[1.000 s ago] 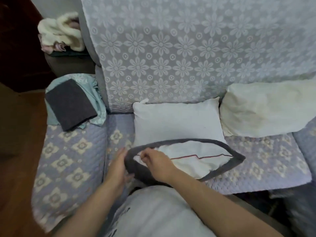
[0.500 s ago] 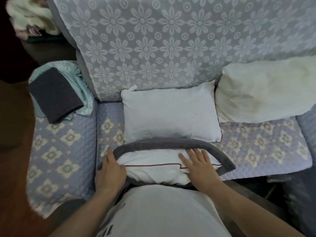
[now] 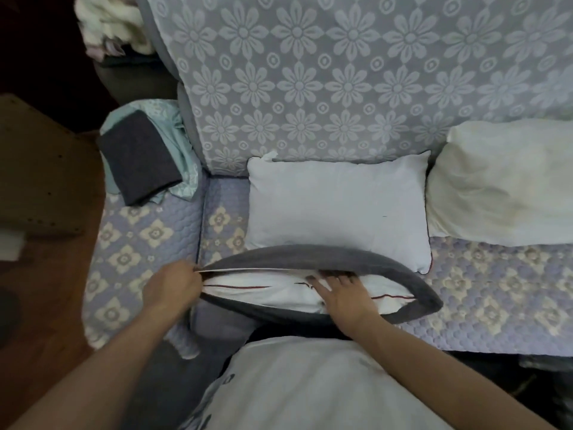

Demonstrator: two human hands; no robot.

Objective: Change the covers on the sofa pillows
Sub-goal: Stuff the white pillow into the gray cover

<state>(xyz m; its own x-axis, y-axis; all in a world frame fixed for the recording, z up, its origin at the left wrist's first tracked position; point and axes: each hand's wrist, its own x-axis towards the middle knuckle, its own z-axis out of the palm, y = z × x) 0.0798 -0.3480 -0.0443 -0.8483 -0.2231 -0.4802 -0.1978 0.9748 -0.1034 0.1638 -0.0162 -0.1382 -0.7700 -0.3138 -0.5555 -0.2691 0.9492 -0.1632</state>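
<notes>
Right hand (image 3: 344, 293) lies flat and spread on the white pillow insert with a thin red piping line (image 3: 279, 294), fingertips tucked just under the upper lip of the dark grey soft fabric cover (image 3: 310, 259); it presses but grips nothing. Left hand (image 3: 172, 288) is pinched closed on the cover's left corner, where the opening's pale edge comes to a point, and draws it taut toward the left.

Insert and cover sit at the front edge of the quilted lilac sofa seat (image 3: 496, 293), right against the person's body, with the insert mostly inside and showing through the gaping mouth. Both look light, limp and squashy: the insert should compress under a palm, while the cover seems slightly clingy, so it will likely drag and bunch rather than slide. Holding the cover at its corners or along the rim of the opening looks best, with the flat hand feeding the filling into the far corners.

Just behind, touching the cover's upper edge, rests a bare pale rectangular pillow (image 3: 338, 212); a larger cream pillow (image 3: 502, 193) lies to its right. Farther left, a folded dark grey cloth (image 3: 139, 156) sits on mint fabric (image 3: 183, 141).
</notes>
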